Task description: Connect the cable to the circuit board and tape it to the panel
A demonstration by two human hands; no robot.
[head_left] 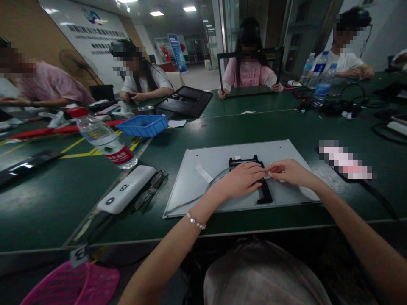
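Observation:
A flat white panel [187, 169] lies on the green table in front of me. On it rests a black plastic bracket [265, 195], partly hidden under my left hand [243, 180]. The fingers of that hand are stretched out over the bracket, their tips close to my right hand [288, 171]. My right thumb and forefinger are pinched around a small whitish bit, too small to name. A thin grey cable [190, 202] runs across the panel beneath my left wrist. Left of the bracket sits a white strip [204, 173].
Left of the panel are glasses [149, 190], a white power bank [127, 189] and a water bottle [106, 142]. Farther back stands a blue tray [143, 126]. A phone-like item [346, 161] lies at right. Across the table a person holds a black frame [251, 91].

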